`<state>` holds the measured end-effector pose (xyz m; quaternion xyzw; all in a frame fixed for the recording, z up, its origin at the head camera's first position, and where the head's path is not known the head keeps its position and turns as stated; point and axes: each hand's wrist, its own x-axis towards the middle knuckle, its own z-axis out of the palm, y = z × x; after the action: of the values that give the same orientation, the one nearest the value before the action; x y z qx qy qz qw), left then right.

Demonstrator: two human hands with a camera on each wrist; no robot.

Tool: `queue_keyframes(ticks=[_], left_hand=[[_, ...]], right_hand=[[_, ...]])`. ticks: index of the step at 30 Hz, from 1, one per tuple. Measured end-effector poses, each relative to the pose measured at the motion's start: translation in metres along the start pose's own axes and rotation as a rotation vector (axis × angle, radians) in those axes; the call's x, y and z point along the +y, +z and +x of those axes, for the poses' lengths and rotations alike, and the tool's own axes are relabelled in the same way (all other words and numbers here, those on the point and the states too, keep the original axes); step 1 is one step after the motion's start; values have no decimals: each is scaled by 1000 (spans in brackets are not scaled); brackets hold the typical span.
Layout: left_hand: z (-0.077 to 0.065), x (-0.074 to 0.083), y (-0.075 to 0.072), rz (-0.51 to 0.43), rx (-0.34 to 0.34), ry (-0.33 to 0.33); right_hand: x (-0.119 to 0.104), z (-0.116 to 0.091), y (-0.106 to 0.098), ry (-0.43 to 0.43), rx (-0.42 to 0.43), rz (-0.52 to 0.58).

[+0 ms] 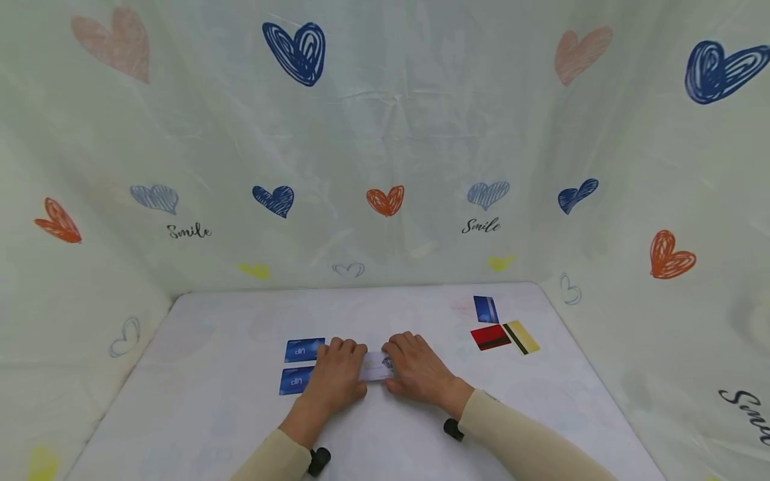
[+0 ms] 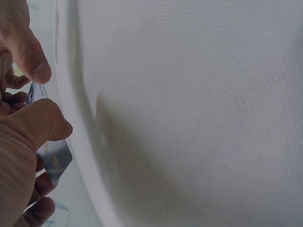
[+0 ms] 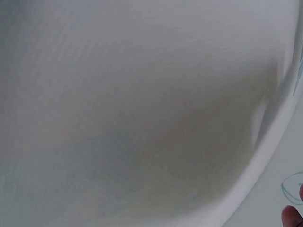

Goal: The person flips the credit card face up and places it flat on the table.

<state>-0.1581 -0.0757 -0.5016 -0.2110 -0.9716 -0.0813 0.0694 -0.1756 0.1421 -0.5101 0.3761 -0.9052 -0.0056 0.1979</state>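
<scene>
In the head view a pale, light-coloured card (image 1: pixel 374 367) is held between both hands over the middle of the table. My left hand (image 1: pixel 338 374) pinches its left end, and my right hand (image 1: pixel 419 371) grips the right end. The left wrist view shows the card (image 2: pixel 56 161) tilted, with the left thumb on its near face and fingers behind. Two blue VIP cards, an upper one (image 1: pixel 305 350) and a lower one (image 1: pixel 295 381), lie just left of my left hand, which overlaps their right ends. The right wrist view catches only a fingertip (image 3: pixel 291 216).
At the back right of the white table (image 1: pixel 204 374) lie a blue card (image 1: pixel 485 309), a red card (image 1: pixel 490 337) and a gold card (image 1: pixel 519 339) with a black stripe. A heart-printed curtain (image 1: pixel 385 140) rises behind the table and along its sides.
</scene>
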Motion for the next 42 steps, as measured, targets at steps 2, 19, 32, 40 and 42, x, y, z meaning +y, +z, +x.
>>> queue_keyframes(ticks=[2, 19, 32, 40, 42], left_hand=[[0, 0, 2, 11, 10, 2], [8, -5, 21, 139, 63, 12], [16, -8, 15, 103, -26, -18], [17, -10, 15, 89, -48, -45], [16, -10, 16, 83, -46, -48]], right_hand=[[1, -1, 3, 7, -13, 1], [8, 4, 19, 63, -112, 37], [11, 9, 25, 69, -182, 48], [12, 10, 26, 76, -192, 74], [12, 10, 26, 77, -197, 82]])
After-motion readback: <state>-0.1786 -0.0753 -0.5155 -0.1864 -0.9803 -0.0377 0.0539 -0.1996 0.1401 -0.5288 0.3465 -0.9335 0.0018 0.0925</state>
